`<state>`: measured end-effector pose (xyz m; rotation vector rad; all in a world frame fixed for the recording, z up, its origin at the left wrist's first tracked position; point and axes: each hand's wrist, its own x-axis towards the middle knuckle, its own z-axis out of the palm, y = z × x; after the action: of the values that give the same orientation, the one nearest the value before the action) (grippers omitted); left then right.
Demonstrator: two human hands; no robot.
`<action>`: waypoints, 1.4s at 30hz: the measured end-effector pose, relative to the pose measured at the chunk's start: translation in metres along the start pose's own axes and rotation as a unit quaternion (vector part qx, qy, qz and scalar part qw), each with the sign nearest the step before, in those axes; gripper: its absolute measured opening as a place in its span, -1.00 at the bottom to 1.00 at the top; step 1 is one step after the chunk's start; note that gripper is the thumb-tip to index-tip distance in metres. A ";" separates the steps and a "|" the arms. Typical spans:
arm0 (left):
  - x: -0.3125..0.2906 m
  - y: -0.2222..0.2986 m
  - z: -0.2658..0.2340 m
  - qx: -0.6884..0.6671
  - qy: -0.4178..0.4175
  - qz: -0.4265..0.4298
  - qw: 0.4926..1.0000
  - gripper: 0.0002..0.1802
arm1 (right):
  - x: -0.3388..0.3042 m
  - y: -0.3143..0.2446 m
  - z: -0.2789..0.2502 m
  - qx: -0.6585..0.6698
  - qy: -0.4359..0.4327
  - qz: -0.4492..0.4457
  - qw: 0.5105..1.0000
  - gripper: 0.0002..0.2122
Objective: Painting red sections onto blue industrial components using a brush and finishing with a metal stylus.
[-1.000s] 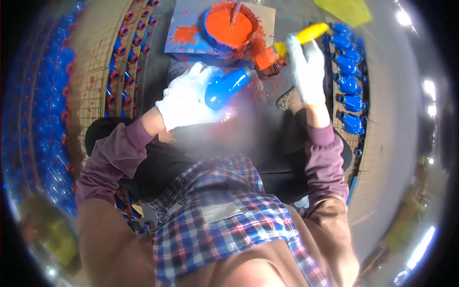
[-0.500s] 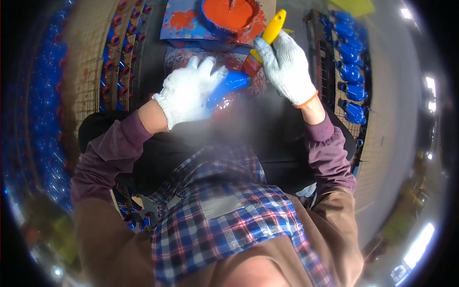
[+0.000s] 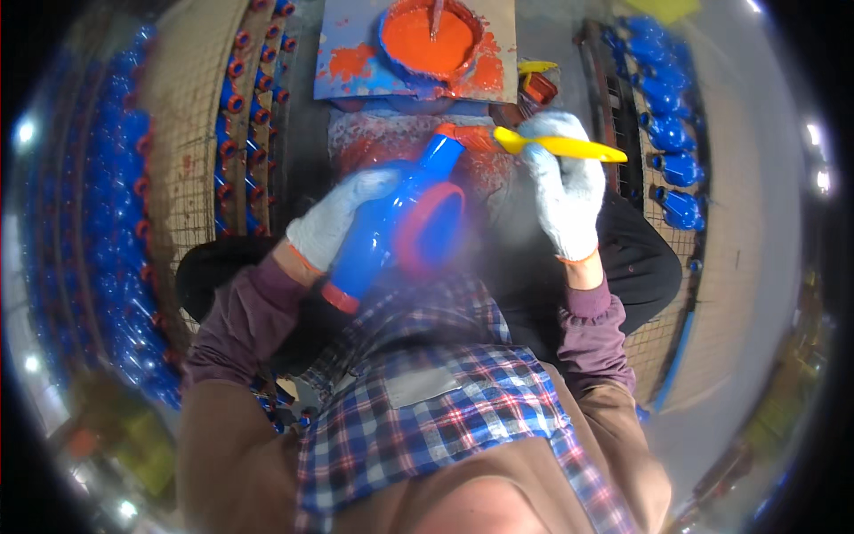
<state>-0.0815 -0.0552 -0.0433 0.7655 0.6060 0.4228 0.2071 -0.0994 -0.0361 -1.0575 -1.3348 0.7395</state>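
Observation:
My left hand [image 3: 334, 218], in a white knit glove, is closed around a glossy blue branched pipe fitting [image 3: 378, 227]. The fitting is held tilted over my lap; its narrow end points up and away, and red paint rings its openings. The wide side opening is blurred. My right hand [image 3: 569, 182], gloved too, pinches a yellow-handled paintbrush [image 3: 569, 149] lying nearly level, bristles to the left. Those red-coated bristles meet the rim of the fitting's narrow end. Beyond both hands a bowl [image 3: 385, 53] holds orange-red paint [image 3: 427, 44] with a stick standing in it.
Under the bowl is a paint-spattered board [image 3: 342, 80]. A red-smeared, yellow-edged object [image 3: 538, 87] lies right of it. Racks of blue fittings with red ends [image 3: 233, 102] stand to the left. More blue fittings [image 3: 680, 169] line a rack on the right.
The fitting has turned so its narrow end points up and away and its wide opening shows. The brush has swung from upright to nearly level, its bristles now at the fitting's rim.

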 end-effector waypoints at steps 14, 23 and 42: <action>0.020 -0.058 0.052 -0.686 -0.231 -0.065 0.687 -0.28 | -0.048 0.039 0.013 0.240 0.159 0.102 0.952 -0.75; -0.010 -0.001 0.040 -0.238 0.005 0.017 0.971 -0.33 | -0.037 -0.014 -0.023 0.065 0.191 0.079 0.976 -0.75; -0.009 0.001 0.026 0.269 0.034 0.077 0.960 -0.21 | -0.049 -0.027 -0.012 -0.014 0.063 -0.055 0.996 -0.72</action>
<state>-0.0715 -0.0729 -0.0253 1.3284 0.7409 0.4320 0.2084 -0.1560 -0.0298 -1.0280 -1.2872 0.5649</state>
